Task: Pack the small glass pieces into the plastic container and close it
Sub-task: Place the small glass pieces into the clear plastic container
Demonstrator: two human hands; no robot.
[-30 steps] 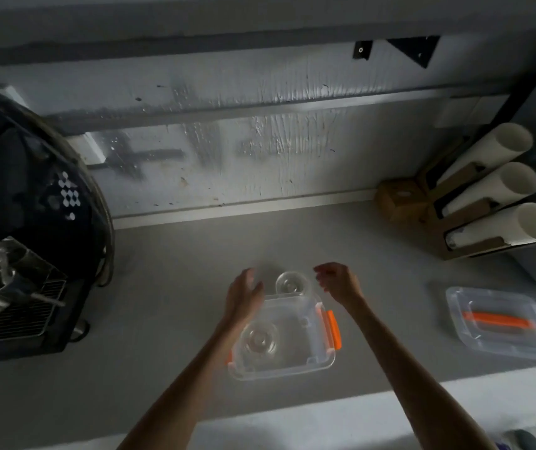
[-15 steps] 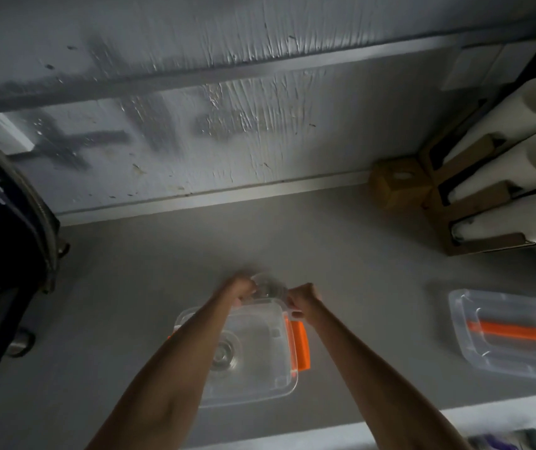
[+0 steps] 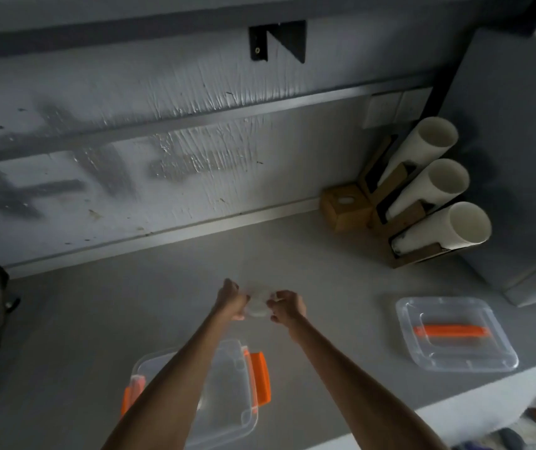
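The grey tabletop (image 3: pixel 97 319) carries a clear orange-latched plastic container (image 3: pixel 231 384) at six o'clock, its clear lid (image 3: pixel 455 336) at four, and a wooden cup rack (image 3: pixel 400 228) at two.

Both hands, the left hand (image 3: pixel 229 300) and right hand (image 3: pixel 287 306), pinch a small glass piece (image 3: pixel 258 305) between them, beyond the open plastic container (image 3: pixel 227 401) on the grey counter (image 3: pixel 97 319). The container's lid (image 3: pixel 455 336) lies well off to its right.

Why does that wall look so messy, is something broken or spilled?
Nothing on the counter looks spilled or broken. The wall has dark smudges and rough scratchy streaks. Both hands hold a small glass piece above the open container; its lid lies to the right.
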